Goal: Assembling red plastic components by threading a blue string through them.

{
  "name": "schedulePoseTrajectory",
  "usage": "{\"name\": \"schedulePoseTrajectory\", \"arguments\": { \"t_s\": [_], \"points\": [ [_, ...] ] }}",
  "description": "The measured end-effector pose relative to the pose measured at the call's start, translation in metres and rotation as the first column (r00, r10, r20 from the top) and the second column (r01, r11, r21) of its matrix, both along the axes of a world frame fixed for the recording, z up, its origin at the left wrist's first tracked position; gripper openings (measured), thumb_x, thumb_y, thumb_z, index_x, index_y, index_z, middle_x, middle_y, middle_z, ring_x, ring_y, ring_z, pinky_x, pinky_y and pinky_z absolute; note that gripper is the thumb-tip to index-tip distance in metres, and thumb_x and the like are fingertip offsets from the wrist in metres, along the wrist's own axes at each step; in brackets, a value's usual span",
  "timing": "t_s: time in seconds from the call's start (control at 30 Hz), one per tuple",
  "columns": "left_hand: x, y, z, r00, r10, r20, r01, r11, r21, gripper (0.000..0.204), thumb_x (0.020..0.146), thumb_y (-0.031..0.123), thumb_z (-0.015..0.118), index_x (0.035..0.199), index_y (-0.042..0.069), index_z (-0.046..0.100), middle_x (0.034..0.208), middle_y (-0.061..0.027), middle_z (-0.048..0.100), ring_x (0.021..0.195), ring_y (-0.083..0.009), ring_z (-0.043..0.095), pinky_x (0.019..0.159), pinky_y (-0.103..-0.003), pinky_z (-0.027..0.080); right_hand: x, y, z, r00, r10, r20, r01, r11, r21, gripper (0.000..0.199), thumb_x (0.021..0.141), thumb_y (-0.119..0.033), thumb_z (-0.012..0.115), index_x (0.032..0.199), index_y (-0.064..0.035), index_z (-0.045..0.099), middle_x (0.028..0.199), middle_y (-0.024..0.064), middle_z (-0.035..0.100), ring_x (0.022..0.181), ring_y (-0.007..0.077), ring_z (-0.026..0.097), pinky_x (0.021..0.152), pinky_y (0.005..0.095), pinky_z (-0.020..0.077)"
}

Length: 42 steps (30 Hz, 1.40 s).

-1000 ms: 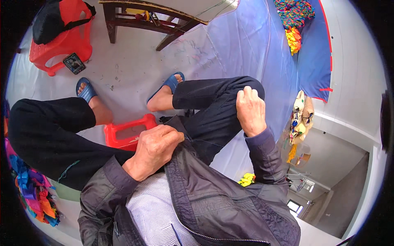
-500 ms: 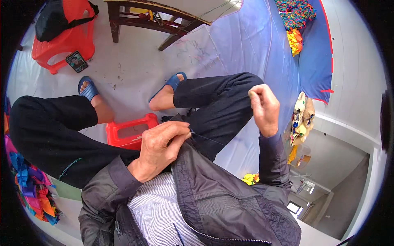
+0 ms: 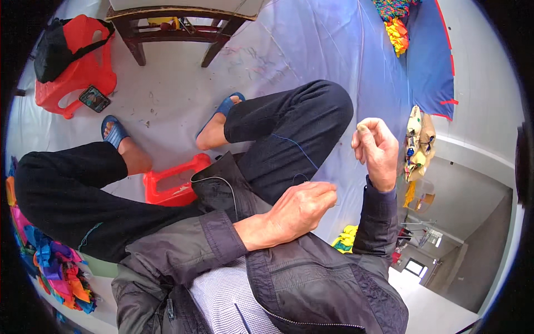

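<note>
My left hand point(image 3: 297, 214) is closed in a pinch over my lap, fingertips pointing right. A fine blue thread point(image 3: 297, 146) lies across my right trouser leg point(image 3: 295, 128) and makes a small loop beside this hand, which grips it. A tiny thin end shows at the fingertips, too small to name. Up on the right, beside my right knee, my right hand point(image 3: 379, 151) is raised with thumb and forefinger pressed together. Whatever sits in that pinch is too small to make out. A short teal thread point(image 3: 90, 235) clings to my left trouser leg.
A red plastic stool point(image 3: 175, 181) stands between my legs. Another red stool point(image 3: 78, 72) bears a black bag point(image 3: 54, 53), with a phone point(image 3: 95, 99) leaning against it. A wooden-legged table point(image 3: 172, 34) is ahead. Colourful cloth pieces point(image 3: 55, 261) lie at the left, yellow cloth point(image 3: 346, 238) at the right.
My left hand has moved right across my lap, toward my right hand. My right hand has shifted slightly right. The blue thread now drapes over my right leg, and the view has turned slightly.
</note>
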<state>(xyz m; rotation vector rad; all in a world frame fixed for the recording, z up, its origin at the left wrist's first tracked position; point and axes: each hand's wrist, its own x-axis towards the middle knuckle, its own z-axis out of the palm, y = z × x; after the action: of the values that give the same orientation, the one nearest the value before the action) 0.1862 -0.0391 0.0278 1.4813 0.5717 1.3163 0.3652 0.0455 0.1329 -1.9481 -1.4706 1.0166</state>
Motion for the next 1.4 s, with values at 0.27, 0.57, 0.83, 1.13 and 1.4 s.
{"name": "schedulePoseTrajectory", "arguments": {
  "t_s": [0.27, 0.57, 0.83, 1.13, 1.4],
  "points": [
    [0.010, -0.019, -0.020, 0.926, -0.372, -0.072, 0.357, 0.920, -0.161, 0.011, 0.080, -0.005, 0.069, 0.087, -0.001, 0.061, 0.088, -0.0206, 0.069, 0.086, -0.0395, 0.072, 0.068, -0.046, 0.056, -0.043, -0.017, -0.028, 0.929, 0.307, 0.205, -0.313, 0.950, -0.001, 0.004, 0.099, -0.001, 0.066, 0.096, -0.0006, 0.068, 0.077, 0.0032, 0.065, 0.062, 0.0079, 0.057, 0.057, 0.0236, 0.0446],
    [0.023, -0.028, -0.038, 0.901, -0.422, -0.098, 0.401, 0.898, -0.179, 0.005, 0.077, -0.005, 0.067, 0.078, -0.001, 0.063, 0.072, -0.0213, 0.066, 0.071, -0.0420, 0.069, 0.061, -0.048, 0.054, -0.066, 0.004, -0.069, 0.698, 0.503, 0.509, -0.599, 0.800, 0.029, 0.006, 0.086, -0.001, 0.073, 0.088, 0.0009, 0.067, 0.078, 0.0133, 0.065, 0.071, 0.0275, 0.067, 0.065, 0.0370, 0.0515],
    [0.026, -0.030, -0.042, 0.885, -0.463, -0.040, 0.445, 0.868, -0.219, 0.009, 0.069, -0.007, 0.066, 0.077, -0.001, 0.065, 0.073, -0.0225, 0.068, 0.073, -0.0446, 0.069, 0.061, -0.050, 0.052, -0.073, 0.015, -0.079, 0.614, 0.545, 0.571, -0.633, 0.772, -0.056, 0.007, 0.085, -0.004, 0.072, 0.085, -0.0002, 0.066, 0.083, 0.0161, 0.068, 0.076, 0.0356, 0.068, 0.069, 0.0421, 0.0528],
    [0.024, -0.029, -0.044, 0.888, -0.457, -0.051, 0.434, 0.869, -0.236, 0.008, 0.071, -0.005, 0.067, 0.077, 0.001, 0.065, 0.072, -0.0204, 0.067, 0.073, -0.0424, 0.070, 0.063, -0.050, 0.053, -0.073, 0.001, -0.089, 0.442, 0.551, 0.708, -0.659, 0.735, -0.161, 0.010, 0.090, -0.010, 0.070, 0.089, -0.0036, 0.063, 0.085, 0.0160, 0.063, 0.079, 0.0381, 0.068, 0.069, 0.0478, 0.0543],
    [0.043, -0.043, -0.061, 0.951, -0.306, -0.033, 0.299, 0.943, -0.147, 0.011, 0.071, -0.004, 0.066, 0.080, 0.001, 0.062, 0.075, -0.0200, 0.066, 0.077, -0.0435, 0.068, 0.067, -0.051, 0.054, -0.085, -0.016, -0.103, 0.113, 0.477, 0.871, -0.641, 0.705, -0.303, 0.011, 0.085, -0.006, 0.070, 0.087, -0.0044, 0.059, 0.090, 0.0146, 0.059, 0.082, 0.0322, 0.069, 0.065, 0.0437, 0.0564]
  ]
}}
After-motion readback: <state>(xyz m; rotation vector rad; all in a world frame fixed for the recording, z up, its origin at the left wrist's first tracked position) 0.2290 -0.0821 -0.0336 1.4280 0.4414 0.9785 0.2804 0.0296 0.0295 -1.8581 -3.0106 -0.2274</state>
